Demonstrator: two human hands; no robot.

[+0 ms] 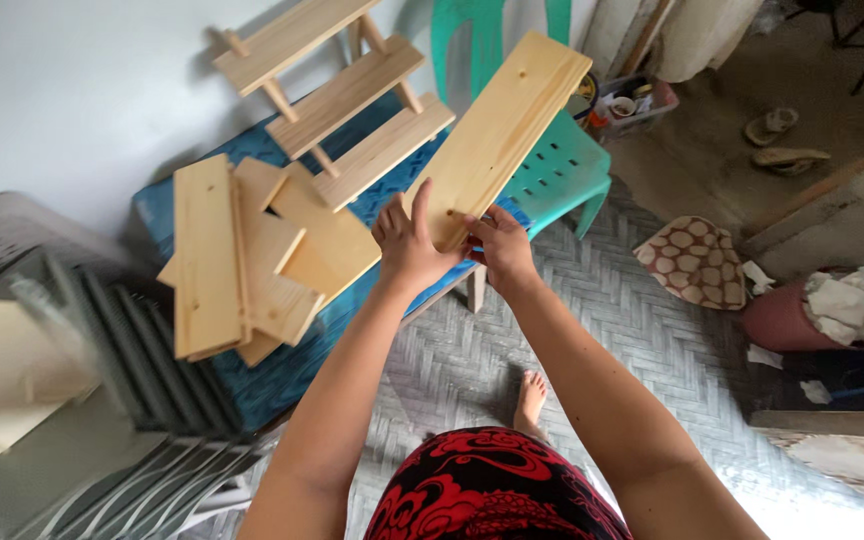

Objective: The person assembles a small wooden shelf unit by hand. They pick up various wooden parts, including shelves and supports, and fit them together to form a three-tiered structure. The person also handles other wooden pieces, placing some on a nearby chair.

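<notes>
Both my hands hold one long pale wooden plank (500,130) by its near end, raised above a low blue-covered table (282,375). My left hand (407,240) grips the plank's near left corner, thumb up along its face. My right hand (502,250) pinches the near right corner. The plank points away toward the upper right, over a green plastic chair (562,165). A pile of loose wooden boards (242,260) lies on the blue table to the left of my hands. Behind it a small wooden rack with three slats (342,95) leans against the white wall.
A grey plastic chair (102,400) stands at the lower left. On the right are a patterned cushion (695,262), a reddish bin with crumpled paper (817,310), a small tray of items (627,105) and sandals (777,140). My bare foot (530,395) rests on the woven mat.
</notes>
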